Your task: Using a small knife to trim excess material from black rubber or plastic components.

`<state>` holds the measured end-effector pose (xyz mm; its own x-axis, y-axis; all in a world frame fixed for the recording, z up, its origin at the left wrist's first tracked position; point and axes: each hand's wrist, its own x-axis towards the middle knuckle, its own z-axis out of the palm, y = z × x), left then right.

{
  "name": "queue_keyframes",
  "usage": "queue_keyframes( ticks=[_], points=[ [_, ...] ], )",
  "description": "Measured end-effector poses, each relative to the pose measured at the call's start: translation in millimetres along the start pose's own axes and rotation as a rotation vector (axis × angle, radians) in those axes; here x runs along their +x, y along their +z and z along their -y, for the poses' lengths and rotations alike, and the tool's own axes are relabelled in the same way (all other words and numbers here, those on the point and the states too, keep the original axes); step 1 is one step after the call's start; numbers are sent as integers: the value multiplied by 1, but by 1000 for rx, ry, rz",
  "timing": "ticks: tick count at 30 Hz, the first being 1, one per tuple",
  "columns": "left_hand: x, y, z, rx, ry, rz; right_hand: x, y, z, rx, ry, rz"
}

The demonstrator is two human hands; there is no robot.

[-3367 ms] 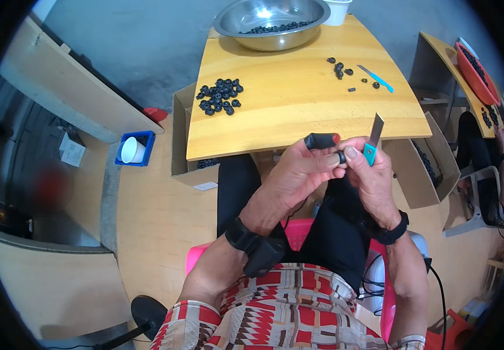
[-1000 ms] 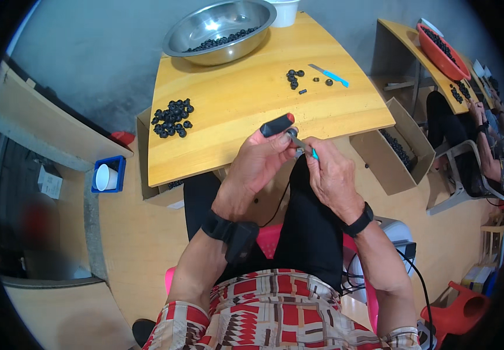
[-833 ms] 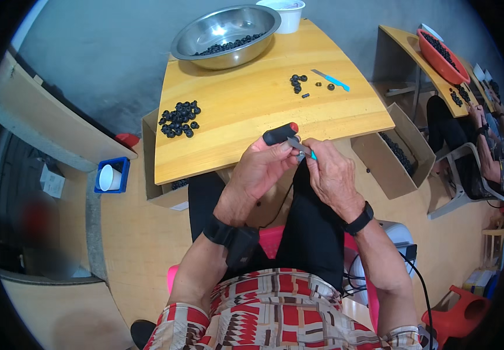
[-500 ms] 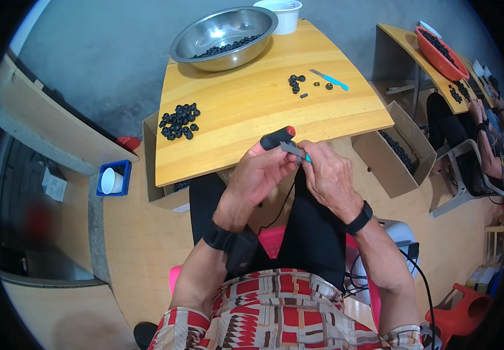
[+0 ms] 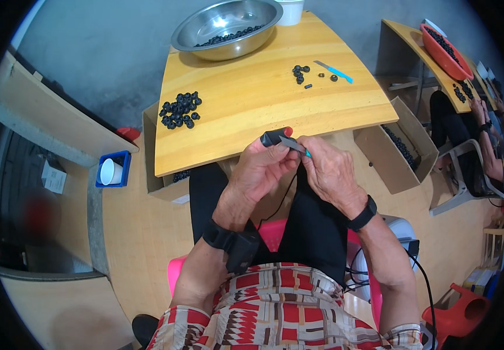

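My right hand (image 5: 331, 172) is closed around the blue-green handle of a small knife (image 5: 291, 144), its grey blade pointing left over my left fingers. My left hand (image 5: 258, 172) is pinched just under the blade; any small piece between its fingers is hidden. A black tube-like cover with a red end (image 5: 275, 136) sits at the left index finger. Ahead on the wooden table (image 5: 246, 99) lie a pile of small black knobbed parts (image 5: 180, 110) at the left and several loose black parts (image 5: 300, 74) at the right, beside a second blue-handled knife (image 5: 335, 72).
A steel bowl (image 5: 228, 49) of black parts and a white tub (image 5: 290, 13) stand at the table's back. Cardboard boxes (image 5: 389, 166) flank it below. A blue basket (image 5: 125, 172) holds a white cup at left. Another person (image 5: 485, 137) sits at a table on the right.
The view has shifted slightly, so the table sits a little higher. Both hands stay together, and the knife blade has tilted a little over the left fingers.
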<state>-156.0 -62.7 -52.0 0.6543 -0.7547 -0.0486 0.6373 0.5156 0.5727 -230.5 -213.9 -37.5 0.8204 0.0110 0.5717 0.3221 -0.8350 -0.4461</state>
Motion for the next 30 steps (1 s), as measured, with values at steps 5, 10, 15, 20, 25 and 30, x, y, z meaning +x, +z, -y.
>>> queue_keyframes(
  ticks=[5,10,15,20,25,30],
  points=[
    [-10,0,-3,27,11,-54,-2,5,-4,42,57,50],
    [-12,0,-10,51,66,-61,0,5,-9,286,230,-44],
    [-7,6,-1,84,112,-93,4,0,20,566,332,59],
    [-8,10,8,-6,98,-59,0,10,11,591,222,-67],
    [-10,3,5,-18,-71,-15,1,7,10,469,80,-115],
    [-10,13,5,-41,34,-42,-1,10,11,377,35,-130]
  ],
)
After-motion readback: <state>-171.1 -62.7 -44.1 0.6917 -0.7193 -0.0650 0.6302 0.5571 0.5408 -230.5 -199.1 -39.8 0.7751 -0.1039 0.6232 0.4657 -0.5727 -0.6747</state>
